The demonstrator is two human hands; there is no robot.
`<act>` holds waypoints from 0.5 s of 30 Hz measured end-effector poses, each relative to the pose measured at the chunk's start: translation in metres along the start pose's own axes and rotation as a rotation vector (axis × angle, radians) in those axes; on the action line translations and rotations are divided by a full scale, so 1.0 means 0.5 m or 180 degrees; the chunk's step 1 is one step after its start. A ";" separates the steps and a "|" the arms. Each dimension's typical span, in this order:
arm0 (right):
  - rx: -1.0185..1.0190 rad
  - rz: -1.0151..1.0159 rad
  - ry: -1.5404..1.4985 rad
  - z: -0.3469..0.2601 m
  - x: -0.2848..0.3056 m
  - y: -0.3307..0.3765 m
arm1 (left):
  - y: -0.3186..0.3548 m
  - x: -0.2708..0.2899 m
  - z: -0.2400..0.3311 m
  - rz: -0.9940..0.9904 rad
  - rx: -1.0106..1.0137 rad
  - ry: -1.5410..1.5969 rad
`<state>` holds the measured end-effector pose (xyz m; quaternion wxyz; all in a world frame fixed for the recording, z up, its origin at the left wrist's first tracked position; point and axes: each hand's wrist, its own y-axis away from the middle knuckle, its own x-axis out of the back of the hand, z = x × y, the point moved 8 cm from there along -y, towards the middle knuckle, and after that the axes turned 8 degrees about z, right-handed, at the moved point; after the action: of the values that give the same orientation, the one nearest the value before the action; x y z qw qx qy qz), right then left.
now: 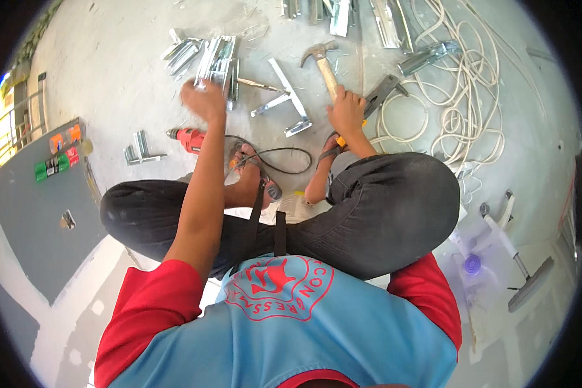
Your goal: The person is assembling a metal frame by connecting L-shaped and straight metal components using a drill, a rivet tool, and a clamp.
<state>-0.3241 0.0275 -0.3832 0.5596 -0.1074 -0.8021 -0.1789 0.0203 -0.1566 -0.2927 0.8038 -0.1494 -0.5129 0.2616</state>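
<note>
My right hand (347, 115) is closed round the wooden handle of a hammer (328, 72), whose metal head points away from me. Just right of that hand lies a dark, long-headed tool (381, 94) with yellow parts. My left hand (204, 101) is at the near edge of a pile of shiny metal channel pieces (216, 57); motion blurs its fingers, and whether they grip a piece does not show. Between the hands, a bent metal piece (288, 96) rests on the floor with a thin pointed tool (258, 85) touching it.
A red power drill (189, 139) lies near my left foot, its black cord curling between my feet. Coiled pale cable (462, 97) spreads at the right. More metal pieces (391, 24) lie at the far side. A grey board (35, 213) is on the left.
</note>
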 end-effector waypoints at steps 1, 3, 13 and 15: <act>-0.0106 -0.0148 0.0017 0.004 -0.008 0.000 | 0.010 0.040 -0.067 0.0237 0.0072 -0.0615; 0.0032 0.0199 -0.0292 0.001 0.011 0.008 | 0.052 0.098 -0.235 0.0000 0.1040 -0.1693; -0.1773 0.1690 -0.2990 0.318 0.234 0.127 | 0.259 0.025 -0.450 -0.2404 0.3247 -0.0705; -0.1773 0.1869 -0.3521 0.358 0.409 0.154 | 0.234 0.037 -0.434 -0.2002 0.3439 -0.0368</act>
<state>-0.5208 0.1652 -0.2346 0.0443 -0.5360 -0.8317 -0.1382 0.1911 -0.0442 -0.4314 0.7753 0.4504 -0.3704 0.2425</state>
